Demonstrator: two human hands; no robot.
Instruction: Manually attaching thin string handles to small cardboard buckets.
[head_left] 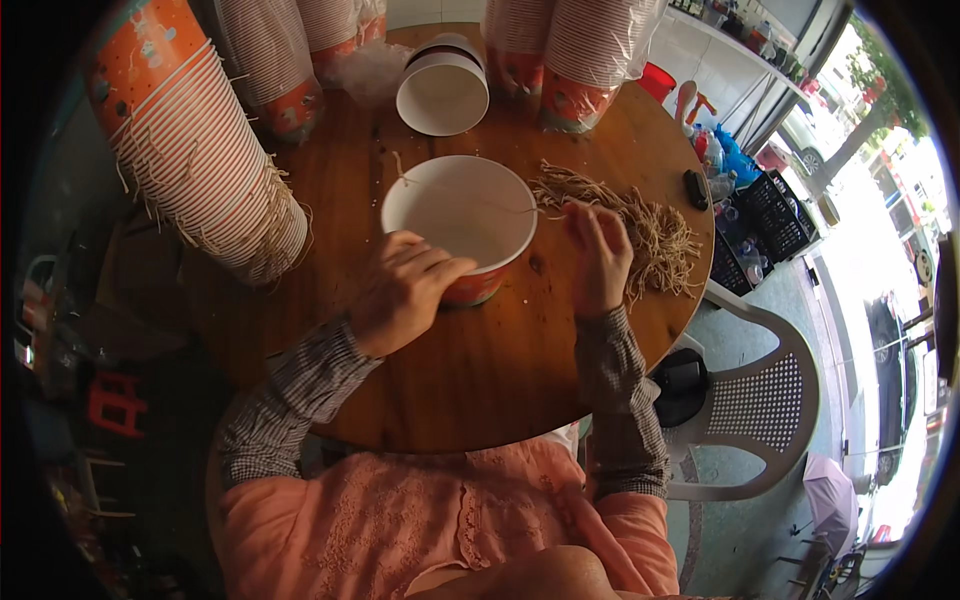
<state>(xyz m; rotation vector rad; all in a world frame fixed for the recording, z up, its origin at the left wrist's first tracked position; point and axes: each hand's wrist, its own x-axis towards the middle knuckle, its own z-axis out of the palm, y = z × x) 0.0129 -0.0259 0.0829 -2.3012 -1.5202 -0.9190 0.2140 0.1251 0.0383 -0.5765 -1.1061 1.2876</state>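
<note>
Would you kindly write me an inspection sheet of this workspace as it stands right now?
Surface: round wooden table, bare toward its near edge.
Job's things: open paper bowl, white inside; pile of tan strings to its right.
Clutter: stacks of nested bowls at left and back; another single bowl behind.
Grippers: left hand grips the bowl's near rim; right hand pinches a string at the rim.
Cables: nothing seen.
Surroundings: white plastic chair at right, black crate beyond, street outside.
</note>
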